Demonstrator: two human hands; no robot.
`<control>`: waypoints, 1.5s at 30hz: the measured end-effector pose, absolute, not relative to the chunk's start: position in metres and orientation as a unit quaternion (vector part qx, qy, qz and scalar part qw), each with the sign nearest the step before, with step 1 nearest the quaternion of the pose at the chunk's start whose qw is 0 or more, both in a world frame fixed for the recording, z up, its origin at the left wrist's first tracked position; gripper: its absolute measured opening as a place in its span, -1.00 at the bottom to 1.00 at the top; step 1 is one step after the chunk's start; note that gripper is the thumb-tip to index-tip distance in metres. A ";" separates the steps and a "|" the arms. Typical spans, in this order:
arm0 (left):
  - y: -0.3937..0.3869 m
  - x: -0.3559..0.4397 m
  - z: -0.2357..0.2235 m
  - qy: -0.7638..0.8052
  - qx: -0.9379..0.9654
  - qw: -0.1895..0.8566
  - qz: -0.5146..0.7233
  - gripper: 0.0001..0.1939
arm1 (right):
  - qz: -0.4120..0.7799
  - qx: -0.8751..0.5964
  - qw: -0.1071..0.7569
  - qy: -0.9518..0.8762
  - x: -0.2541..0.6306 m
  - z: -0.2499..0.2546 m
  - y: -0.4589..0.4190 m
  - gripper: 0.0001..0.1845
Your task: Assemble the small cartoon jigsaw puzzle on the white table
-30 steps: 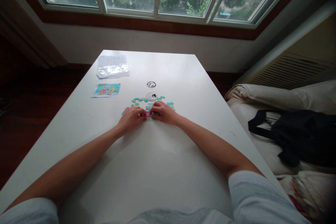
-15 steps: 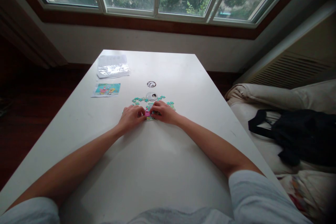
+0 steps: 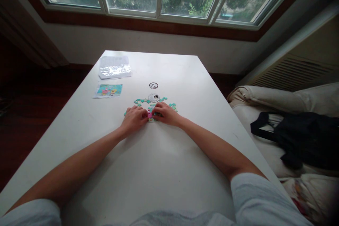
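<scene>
My left hand (image 3: 134, 117) is curled at the left side of a small pink section of joined jigsaw puzzle pieces (image 3: 149, 115), its fingertips closed on that edge. From the right, my right hand (image 3: 166, 114) pinches at the same section with bent fingers, which cover part of it. Loose green and teal jigsaw pieces (image 3: 141, 101) lie in an arc beyond the hands, and more green pieces (image 3: 173, 106) are beside the right hand. The exact pieces under my fingertips are partly hidden.
Beyond the pieces are two round flat items, a silvery ring-shaped one (image 3: 153, 97) and a dark-rimmed one (image 3: 153, 85). A cartoon picture sheet (image 3: 108, 90) and a clear plastic packet (image 3: 114, 67) lie at left on the white table (image 3: 148, 169). Dark cloth (image 3: 307, 137) rests on the sofa.
My left fingers have shifted slightly and now cover a little more of the pink section. My right hand stays almost in place, and the view has moved very slightly.
</scene>
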State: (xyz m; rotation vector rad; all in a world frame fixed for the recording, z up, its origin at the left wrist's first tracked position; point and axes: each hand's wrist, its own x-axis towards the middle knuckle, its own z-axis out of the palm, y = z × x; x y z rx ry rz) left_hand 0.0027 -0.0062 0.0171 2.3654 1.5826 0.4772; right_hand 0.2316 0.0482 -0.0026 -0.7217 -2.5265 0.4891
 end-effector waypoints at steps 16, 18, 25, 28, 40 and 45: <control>0.002 -0.014 0.029 0.335 0.937 0.063 0.073 -0.79 | 0.182 -0.271 0.279 -0.903 0.234 -0.008 0.053 -0.84; 0.002 -0.015 0.028 0.327 0.939 0.071 0.078 -0.79 | 0.164 -0.304 0.303 -0.888 0.238 -0.010 0.058 -0.84; 0.018 -0.031 0.007 0.478 0.854 -0.006 0.204 -0.74 | 0.098 -0.397 0.246 -0.879 0.261 -0.021 0.082 -0.63; 0.026 -0.041 -0.004 0.545 0.813 0.003 0.207 -0.61 | 0.118 -0.377 0.238 -0.887 0.266 -0.022 0.087 -0.67; 0.039 -0.043 -0.021 0.509 0.853 0.050 0.098 -0.42 | 0.182 -0.364 0.306 -0.861 0.268 -0.024 0.090 -0.89; 0.061 -0.047 -0.020 0.462 0.879 0.056 0.098 -0.46 | 0.191 -0.361 0.313 -0.858 0.266 -0.023 0.091 -0.81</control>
